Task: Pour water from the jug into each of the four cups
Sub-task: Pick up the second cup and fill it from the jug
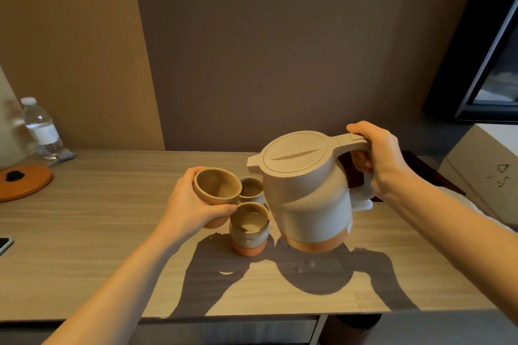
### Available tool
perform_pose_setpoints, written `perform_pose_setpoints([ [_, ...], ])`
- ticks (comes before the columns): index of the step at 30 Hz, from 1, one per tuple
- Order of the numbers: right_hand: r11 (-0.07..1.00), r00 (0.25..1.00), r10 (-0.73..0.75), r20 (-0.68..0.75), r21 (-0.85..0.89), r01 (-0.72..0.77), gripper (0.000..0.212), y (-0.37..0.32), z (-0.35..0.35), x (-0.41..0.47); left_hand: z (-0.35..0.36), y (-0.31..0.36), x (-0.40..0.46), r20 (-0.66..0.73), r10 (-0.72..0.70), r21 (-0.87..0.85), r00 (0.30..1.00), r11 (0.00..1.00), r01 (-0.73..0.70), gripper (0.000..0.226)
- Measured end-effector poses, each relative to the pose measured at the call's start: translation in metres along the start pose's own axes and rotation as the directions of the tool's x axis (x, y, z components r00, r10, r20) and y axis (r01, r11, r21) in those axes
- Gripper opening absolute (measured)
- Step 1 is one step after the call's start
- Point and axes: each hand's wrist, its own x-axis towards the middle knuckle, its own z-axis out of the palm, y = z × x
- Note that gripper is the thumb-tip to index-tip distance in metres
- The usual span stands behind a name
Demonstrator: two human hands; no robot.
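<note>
Clay-brown glaze marks three cups in view, with one beige jug (308, 196). The left hand (193, 204) curls its fingers and thumb round the lifted cup (217, 190), held tilted above the wooden table (112, 218). The near cup (249, 228) stands on the table with liquid inside; the far cup (252, 189) stands just behind it. The right hand (375, 157) clenches the jug's handle, thumb on top, the jug raised just right of the cups. One water bottle (42, 129) and one orange lid (23, 180) sit far left.
</note>
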Motion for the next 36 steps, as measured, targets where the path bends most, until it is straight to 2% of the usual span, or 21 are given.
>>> perform_pose_setpoints([
  [7,0.996,0.997,0.015,0.071,-0.091,-0.008,0.028,0.001,0.0,-0.002,0.006,0.013,-0.001,0.073,0.093,0.175,0.993,0.979,-0.105,0.088],
  [13,0.986,0.997,-0.006,0.079,-0.167,0.019,0.028,0.004,0.002,-0.001,0.006,0.018,-0.004,0.126,0.134,0.251,0.983,0.954,-0.162,0.088],
  [24,0.972,0.996,-0.02,0.09,-0.23,0.041,0.028,0.006,0.006,-0.002,0.012,0.017,-0.007,0.136,0.146,0.34,0.98,0.922,-0.185,0.117],
  [32,0.94,0.991,-0.041,0.126,-0.33,0.081,0.029,0.002,0.009,-0.004,0.016,0.01,-0.01,0.144,0.196,0.334,0.97,0.913,-0.234,0.091],
  [36,0.936,0.99,-0.04,0.135,-0.343,0.085,0.031,0.0,0.009,-0.004,0.017,0.01,-0.012,0.143,0.203,0.311,0.969,0.92,-0.239,0.087],
])
